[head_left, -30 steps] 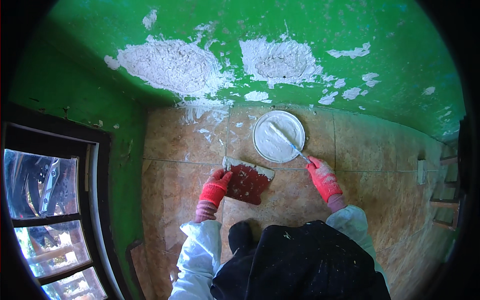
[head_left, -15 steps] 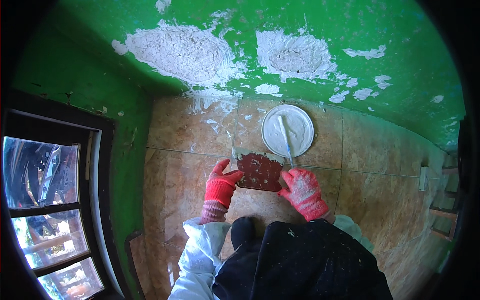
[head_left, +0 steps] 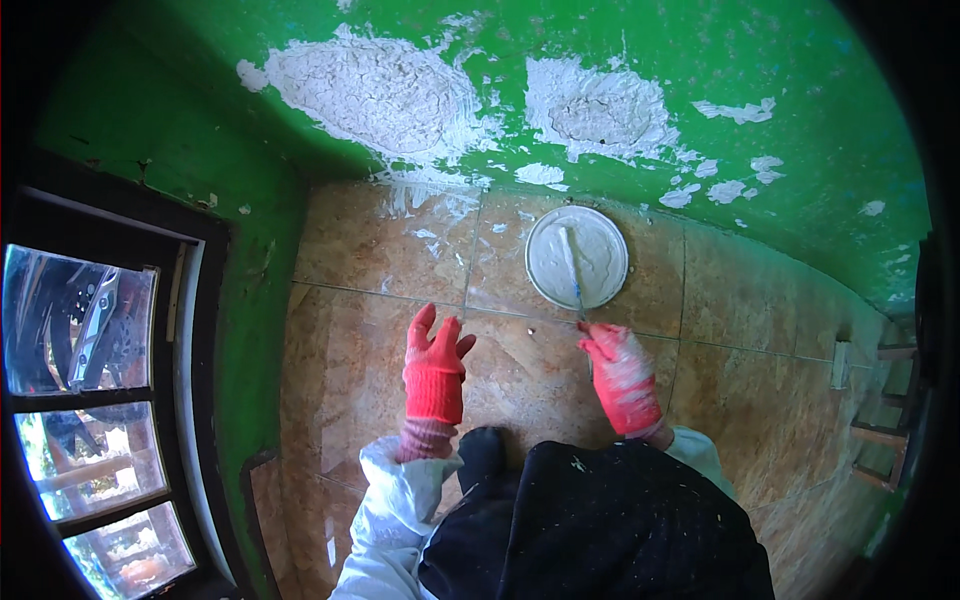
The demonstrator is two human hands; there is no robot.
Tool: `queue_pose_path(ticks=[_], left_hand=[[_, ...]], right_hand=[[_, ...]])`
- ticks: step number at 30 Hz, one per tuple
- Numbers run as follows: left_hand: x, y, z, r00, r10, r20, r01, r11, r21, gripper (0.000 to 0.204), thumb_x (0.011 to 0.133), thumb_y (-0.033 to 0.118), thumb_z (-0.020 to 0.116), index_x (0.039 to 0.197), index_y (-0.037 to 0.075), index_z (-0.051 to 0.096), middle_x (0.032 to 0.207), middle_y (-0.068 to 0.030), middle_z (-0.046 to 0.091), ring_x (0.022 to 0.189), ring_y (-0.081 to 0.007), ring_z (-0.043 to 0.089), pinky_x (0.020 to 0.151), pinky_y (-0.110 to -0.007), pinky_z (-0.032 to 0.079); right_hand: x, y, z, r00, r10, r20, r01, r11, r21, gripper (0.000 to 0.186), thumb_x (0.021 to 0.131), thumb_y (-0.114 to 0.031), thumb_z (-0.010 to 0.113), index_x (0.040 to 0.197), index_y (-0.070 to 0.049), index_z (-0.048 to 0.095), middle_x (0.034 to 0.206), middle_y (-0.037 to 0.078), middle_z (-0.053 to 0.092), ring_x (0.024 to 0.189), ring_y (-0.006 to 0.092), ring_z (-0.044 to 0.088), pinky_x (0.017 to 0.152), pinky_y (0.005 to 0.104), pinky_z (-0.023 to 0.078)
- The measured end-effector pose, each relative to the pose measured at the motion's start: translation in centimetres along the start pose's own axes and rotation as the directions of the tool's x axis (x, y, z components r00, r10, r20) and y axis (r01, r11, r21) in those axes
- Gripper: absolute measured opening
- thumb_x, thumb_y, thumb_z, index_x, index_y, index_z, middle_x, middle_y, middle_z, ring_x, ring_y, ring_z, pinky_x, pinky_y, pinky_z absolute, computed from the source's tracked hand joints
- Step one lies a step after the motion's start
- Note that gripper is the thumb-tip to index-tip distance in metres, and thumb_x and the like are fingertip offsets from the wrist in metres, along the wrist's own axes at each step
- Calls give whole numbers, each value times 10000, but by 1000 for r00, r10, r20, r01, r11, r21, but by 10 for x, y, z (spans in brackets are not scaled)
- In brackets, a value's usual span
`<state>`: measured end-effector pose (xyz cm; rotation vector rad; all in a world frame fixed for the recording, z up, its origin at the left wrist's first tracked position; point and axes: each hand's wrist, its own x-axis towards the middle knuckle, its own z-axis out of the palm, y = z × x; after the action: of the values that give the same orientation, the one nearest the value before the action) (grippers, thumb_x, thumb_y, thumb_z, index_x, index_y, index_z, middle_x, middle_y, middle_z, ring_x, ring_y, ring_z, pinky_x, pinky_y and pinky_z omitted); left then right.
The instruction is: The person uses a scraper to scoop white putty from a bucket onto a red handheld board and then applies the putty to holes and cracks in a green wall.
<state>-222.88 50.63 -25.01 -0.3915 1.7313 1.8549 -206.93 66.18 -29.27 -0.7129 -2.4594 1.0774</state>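
While the right hand (head_left: 622,378), in its red glove, is curled shut around the lower end of a thin tool handle (head_left: 572,275), the thing to watch is the line of that handle: it runs almost straight away from the knuckles, up and slightly toward the person's left, and ends inside the round white bucket of plaster (head_left: 577,257) that stands on the floor just beyond the fingertips. The long axis of the tool points from the hand into the middle of the white paste, so the bucket lies directly ahead of the right hand and close to it, nearly at the foot of the green wall (head_left: 700,80). The left hand (head_left: 434,372), also gloved in red, is spread open with fingers apart and has nothing in it; it hangs over bare tile, well to the left of the bucket and plainly farther from it than the right. Between the two hands the tan tiled floor (head_left: 360,300) shows only a few white spatters. Behind the bucket, the wall carries two large rough patches of white filler (head_left: 385,95), with smaller flecks trailing off to the right. A dark-framed window (head_left: 90,400) sits low at the person's left, away from everything the hands are near.
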Motion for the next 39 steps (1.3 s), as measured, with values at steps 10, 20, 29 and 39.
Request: queue_pose_path(ticks=[10, 20, 29, 39], left_hand=[[-32, -84, -9, 859, -298, 417, 237, 952, 192, 344, 841, 172, 592, 1132, 10, 506, 976, -75, 595, 925, -166, 567, 778, -299, 481], [-27, -90, -5, 956, -126, 265, 147, 987, -62, 213, 871, 195, 552, 893, -16, 564, 811, -72, 638, 734, -131, 588, 710, -249, 455], [-36, -61, 5, 958, -110, 265, 139, 986, -93, 161, 886, 171, 519, 964, 32, 543, 823, -44, 614, 657, -97, 548, 600, -214, 432], [23, -29, -89, 988, 75, -138, -70, 997, 40, 218, 871, 190, 544, 1052, 69, 539, 827, -8, 580, 624, -107, 548, 565, -273, 512]], right_hand=[[-11, -24, 13, 673, 544, 501, -464, -218, 859, 116, 854, -27, 488, 943, 31, 534, 898, 94, 566, 830, 213, 585, 735, 344, 488], [-28, -37, 38, 679, 401, 615, -539, -295, 789, 216, 876, -72, 475, 1061, 33, 514, 1031, 144, 572, 878, 223, 589, 840, 345, 467], [-42, -35, 53, 558, 408, 723, -732, -169, 660, 216, 864, -108, 499, 1058, -27, 545, 934, 65, 596, 869, 175, 592, 777, 290, 484], [-33, 25, 43, 809, 581, 93, -576, 750, 324, 425, 693, -41, 690, 1094, -52, 551, 1011, 106, 553, 892, 190, 549, 760, 325, 461]])
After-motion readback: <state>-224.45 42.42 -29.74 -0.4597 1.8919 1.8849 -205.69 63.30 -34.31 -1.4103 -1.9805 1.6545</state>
